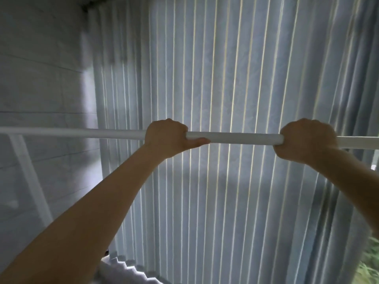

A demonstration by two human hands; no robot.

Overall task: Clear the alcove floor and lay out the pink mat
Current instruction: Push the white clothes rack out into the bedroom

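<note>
2 bare forearms reach up to a white rail.
Left hand [166, 137] and right hand [307, 139] wrap fingers tight round the rail [235, 137]; an uneven pull could swing it into the far blinds [225, 68]. Pink mat unseen.

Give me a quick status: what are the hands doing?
Left hand and right hand both grip white rack bar. Pink mat not in view. Vertical blinds close behind.

Horizontal rail [235, 137] runs left to right in front of vertical blinds [225, 78]. Left hand [166, 137] and right hand [305, 140] on it, well apart. Wall [41, 68] at left; slanted leg [28, 177] below rail's left end.
</note>
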